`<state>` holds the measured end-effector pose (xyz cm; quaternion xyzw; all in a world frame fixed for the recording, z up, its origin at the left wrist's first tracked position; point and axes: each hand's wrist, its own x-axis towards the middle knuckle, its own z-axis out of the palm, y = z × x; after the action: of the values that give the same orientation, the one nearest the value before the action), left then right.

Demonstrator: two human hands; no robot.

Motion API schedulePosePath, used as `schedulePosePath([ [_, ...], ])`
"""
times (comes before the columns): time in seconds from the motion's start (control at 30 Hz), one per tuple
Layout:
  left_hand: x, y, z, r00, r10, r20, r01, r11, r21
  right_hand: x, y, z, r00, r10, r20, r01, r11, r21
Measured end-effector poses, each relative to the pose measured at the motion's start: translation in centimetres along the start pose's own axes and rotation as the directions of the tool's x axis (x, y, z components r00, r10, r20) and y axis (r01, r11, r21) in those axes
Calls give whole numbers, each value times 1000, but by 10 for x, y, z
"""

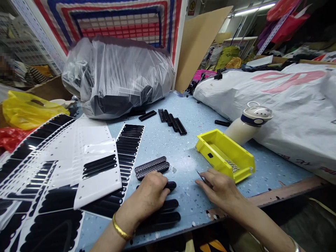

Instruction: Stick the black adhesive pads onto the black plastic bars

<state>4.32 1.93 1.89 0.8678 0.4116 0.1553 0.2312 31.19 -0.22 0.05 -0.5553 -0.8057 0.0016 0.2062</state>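
Near the table's front edge, my left hand (151, 196) is closed around a black elongated piece (171, 186), whose rounded end sticks out at the right. More black pieces (168, 217) lie just below that hand. Two black pieces with a patterned grid surface (152, 168) rest side by side above it. My right hand (216, 183) pinches a thin dark tool (201, 176) that points up and left. Beyond the right hand is a yellow bin (207, 159) with small shiny metal parts (232, 165) in it.
Sheets of black strips (128, 150) and white sheets (98, 134) cover the left side. Several black pieces (172, 121) lie farther back, before a large plastic bag (118, 77). A white bottle (243, 127) leans beside the bin, near a big white sack (288, 105).
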Motion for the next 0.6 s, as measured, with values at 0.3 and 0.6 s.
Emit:
schedulePosePath([
  [0.3, -9, 2, 2, 998, -49, -46, 45, 995, -85, -1, 17, 16, 999, -34, -20, 32, 996, -84],
  [0.6, -9, -3, 9, 995, -54, -84, 39, 983, -179, 3, -54, -2, 998, -35, 47, 11, 902, 431],
])
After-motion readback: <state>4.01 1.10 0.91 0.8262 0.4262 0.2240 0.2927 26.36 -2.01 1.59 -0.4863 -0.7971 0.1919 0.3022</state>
